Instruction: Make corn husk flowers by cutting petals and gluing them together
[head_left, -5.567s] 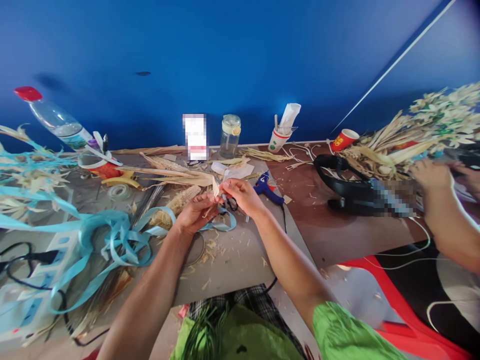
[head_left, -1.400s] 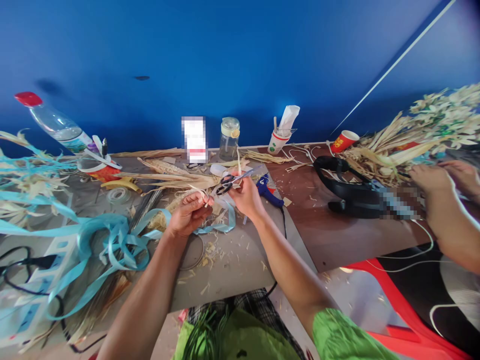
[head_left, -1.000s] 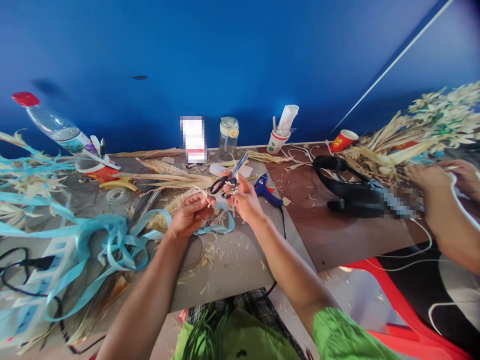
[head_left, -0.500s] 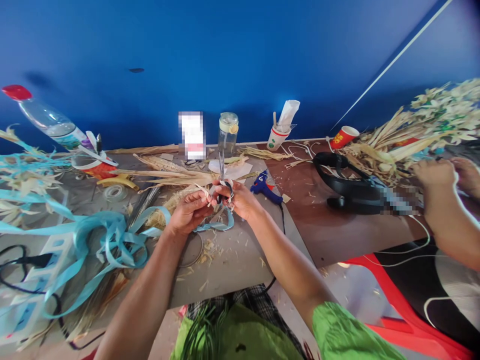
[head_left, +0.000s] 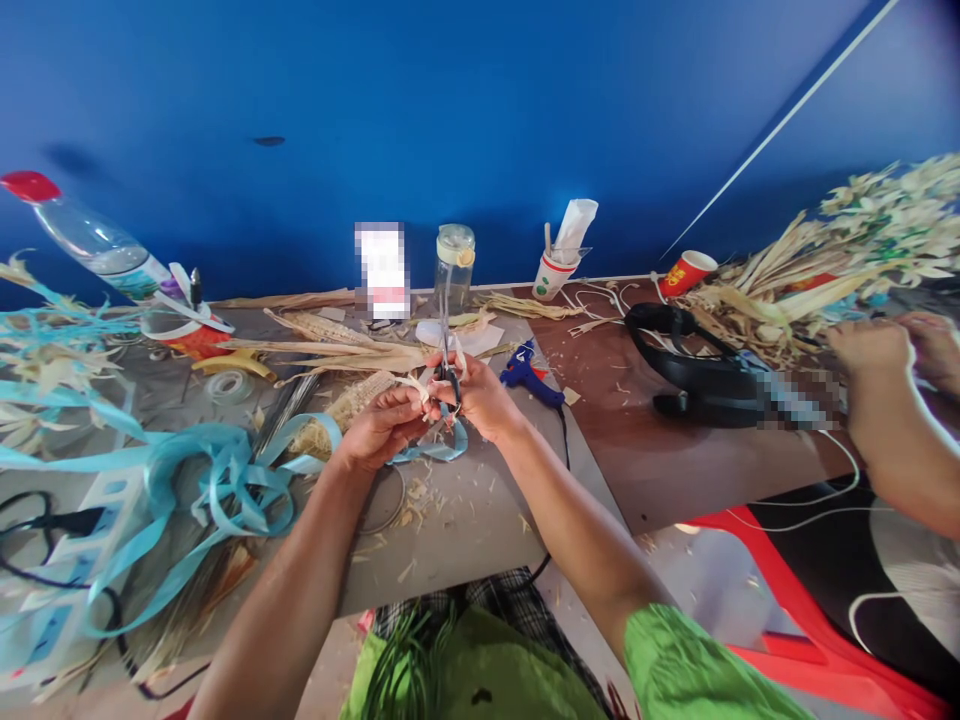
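My left hand [head_left: 386,425] is closed in a pinch on a small pale piece of dried husk [head_left: 414,384]. Close beside it, my right hand [head_left: 484,402] has its fingers round the dark handles of a pair of scissors [head_left: 445,325], whose blades point away from me. Both hands nearly meet above the table, and the fingers partly cover the husk piece. Behind them lie long dried husk strips [head_left: 360,357]. Light blue ribbon [head_left: 225,475] lies in loops to the left, with one loop under my hands. Pale scraps [head_left: 416,505] are scattered below.
A blue glue gun [head_left: 525,370] lies right of my hands, its cord hanging over the table edge. Behind stand a clear bottle [head_left: 454,262] and a white cup [head_left: 553,278]. Left are a tape roll [head_left: 229,386] and a power strip [head_left: 90,560]. At right, another person's hands [head_left: 874,355] work near husk flowers.
The thumb and fingers of my right hand have shifted slightly on the scissors, and the husk piece has turned a little in my left fingers. The view has moved very slightly.
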